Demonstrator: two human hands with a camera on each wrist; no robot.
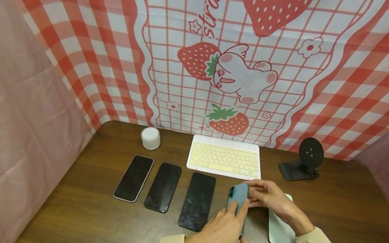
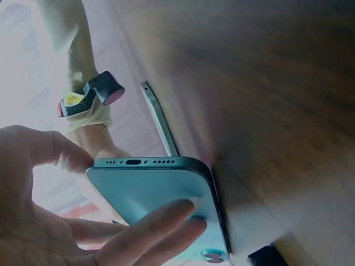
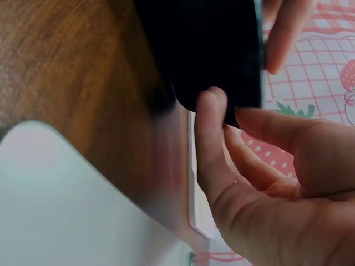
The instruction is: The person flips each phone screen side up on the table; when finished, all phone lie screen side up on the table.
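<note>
A blue-green smartphone [image 1: 240, 191] is tilted up on one long edge between both hands. My left hand [image 1: 220, 236] grips it, thumb at the end with the charging port and two fingers laid across the back, as the left wrist view shows. At the far end, my right hand [image 1: 269, 199] pinches a corner between thumb and fingers. The dark screen [image 3: 211, 50] faces the right wrist camera. Beneath my right wrist lies a pale mint flat slab [image 1: 279, 230] with rounded corners, partly covered by the arm.
Three dark-screened phones lie in a row to the left: one light-framed [image 1: 133, 178], one black [image 1: 163, 187], one larger black [image 1: 197, 202]. Behind them are a white cylinder [image 1: 150, 138], a white keyboard with yellow keys [image 1: 225, 157] and a black folding stand [image 1: 302, 162]. A patterned curtain [image 1: 227, 58] hangs behind the table.
</note>
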